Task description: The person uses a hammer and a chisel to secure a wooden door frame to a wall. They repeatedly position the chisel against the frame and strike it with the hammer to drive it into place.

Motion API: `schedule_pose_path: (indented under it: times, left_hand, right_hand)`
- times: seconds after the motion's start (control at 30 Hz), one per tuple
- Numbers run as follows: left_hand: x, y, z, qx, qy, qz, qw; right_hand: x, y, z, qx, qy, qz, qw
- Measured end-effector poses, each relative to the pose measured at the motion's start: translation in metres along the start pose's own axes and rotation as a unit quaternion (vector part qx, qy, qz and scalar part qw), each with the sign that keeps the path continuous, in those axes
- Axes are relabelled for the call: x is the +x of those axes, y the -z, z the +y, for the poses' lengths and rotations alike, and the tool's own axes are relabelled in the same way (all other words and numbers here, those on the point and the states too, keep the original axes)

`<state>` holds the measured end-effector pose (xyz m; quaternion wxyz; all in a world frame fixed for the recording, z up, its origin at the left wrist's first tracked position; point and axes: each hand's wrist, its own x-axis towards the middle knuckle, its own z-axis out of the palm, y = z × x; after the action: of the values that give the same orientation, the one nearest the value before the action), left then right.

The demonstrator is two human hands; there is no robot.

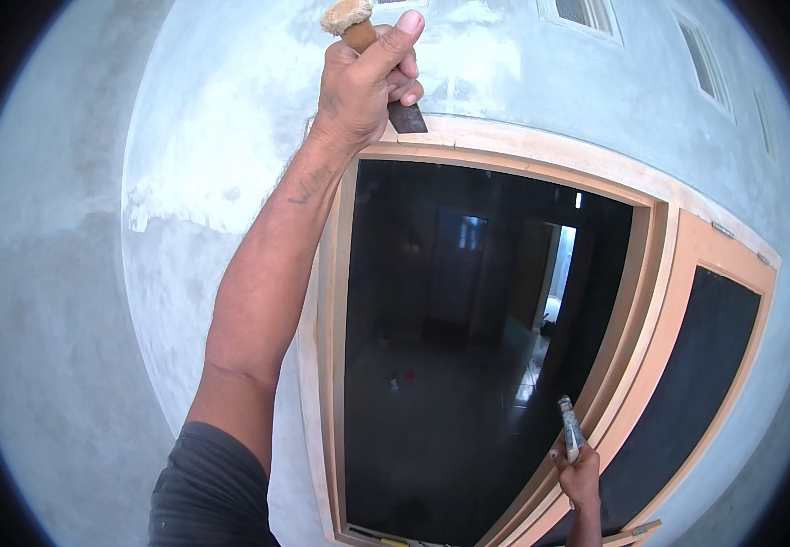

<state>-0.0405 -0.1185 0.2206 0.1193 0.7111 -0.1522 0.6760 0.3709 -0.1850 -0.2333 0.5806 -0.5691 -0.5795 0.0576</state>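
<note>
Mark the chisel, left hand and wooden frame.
Chisel point(407, 118): head view, on its dark blade.
Left hand point(355, 84): head view, on the back of the hand.
Wooden frame point(541, 159): head view, on its top beam.

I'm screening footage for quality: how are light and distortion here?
In the head view, the wall glares nearly white beside the left hand, while inside the wooden frame it is very dark; head view again: frame edges bow, corners go black.

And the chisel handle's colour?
Chisel handle: yellowish brown, paler frayed top; head view shows it best.
</note>
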Motion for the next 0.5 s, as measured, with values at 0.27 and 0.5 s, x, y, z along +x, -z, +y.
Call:
schedule_pose_path:
  times: [0.27,0.5]
  left_hand:
    - [-0.001,0.01,-0.016,-0.03,0.013,0.003,0.999]
    - [0.0,0.01,-0.016,-0.022,0.013,-0.013,1.0]
  right_hand:
    - [0.003,-0.003,0.002,0.01,-0.004,0.004,1.0]
    - [0.002,-0.004,-0.009,-0.009,0.013,0.012,1.0]
